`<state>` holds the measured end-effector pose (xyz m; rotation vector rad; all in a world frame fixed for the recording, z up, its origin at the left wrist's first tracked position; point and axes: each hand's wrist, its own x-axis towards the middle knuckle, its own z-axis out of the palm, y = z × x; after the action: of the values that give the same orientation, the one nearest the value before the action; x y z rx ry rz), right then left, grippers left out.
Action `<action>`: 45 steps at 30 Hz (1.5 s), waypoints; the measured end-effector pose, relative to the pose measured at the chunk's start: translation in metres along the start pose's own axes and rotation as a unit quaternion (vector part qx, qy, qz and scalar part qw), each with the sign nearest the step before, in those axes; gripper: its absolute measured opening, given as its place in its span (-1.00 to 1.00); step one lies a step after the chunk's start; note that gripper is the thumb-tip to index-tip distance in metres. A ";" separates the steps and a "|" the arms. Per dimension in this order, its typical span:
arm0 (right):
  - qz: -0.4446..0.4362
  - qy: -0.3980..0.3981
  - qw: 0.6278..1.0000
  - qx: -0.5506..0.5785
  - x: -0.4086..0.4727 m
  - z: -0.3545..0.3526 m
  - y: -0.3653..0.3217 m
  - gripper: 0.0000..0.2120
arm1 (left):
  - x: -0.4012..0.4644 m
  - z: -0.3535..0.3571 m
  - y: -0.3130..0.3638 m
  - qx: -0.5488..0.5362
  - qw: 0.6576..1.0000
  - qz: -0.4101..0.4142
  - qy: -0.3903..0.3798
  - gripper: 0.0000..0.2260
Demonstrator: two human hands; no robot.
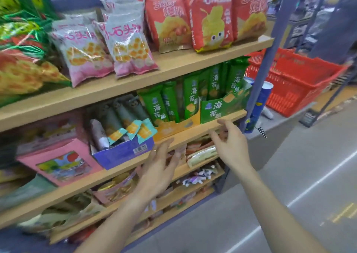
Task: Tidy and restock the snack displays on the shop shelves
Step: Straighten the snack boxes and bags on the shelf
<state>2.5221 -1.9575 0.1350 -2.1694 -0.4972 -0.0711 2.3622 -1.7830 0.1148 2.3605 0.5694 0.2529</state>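
Green seaweed snack packs (190, 96) stand upright in cartons; left hand (160, 167) and right hand (230, 142) open-fingered, gripping nothing.

Two bare forearms, no sleeves visible, rise from the bottom edge toward mid-frame. The left hand (160, 164) wears a thin gold-toned ring (154, 151) on one finger; the right hand (230, 144) carries no jewellery.
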 end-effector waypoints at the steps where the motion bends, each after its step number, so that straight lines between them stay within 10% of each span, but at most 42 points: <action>1: 0.000 -0.001 1.000 0.001 0.002 -0.001 -0.003 -0.55 | 0.004 -0.001 0.010 -0.018 1.000 0.011 0.002 -0.54; 13: -0.097 0.059 0.993 -0.036 0.092 0.025 -0.044 -0.33 | 0.095 -0.001 0.087 0.099 0.953 0.126 0.258 -0.43; 22: -0.115 0.074 0.978 -0.159 0.137 0.050 -0.052 -0.47 | 0.135 -0.002 0.106 0.399 0.889 0.032 0.222 -0.69; 27: -0.071 0.126 0.984 0.106 0.128 0.042 -0.053 -0.53 | 0.137 -0.003 0.107 0.415 0.863 0.071 0.280 -0.71; 39: 0.025 0.324 0.844 0.427 0.124 -0.040 -0.028 -0.53 | 0.131 -0.012 0.097 0.357 0.883 0.076 0.294 -0.61; 45: 0.000 0.254 0.939 0.234 0.161 -0.028 -0.007 -0.40 | 0.132 -0.017 0.098 0.348 0.887 0.092 0.290 -0.62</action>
<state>2.6706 -1.9239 0.1935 -1.5999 -0.1874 -0.4552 2.5060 -1.7769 0.1961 3.0461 0.8114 1.0123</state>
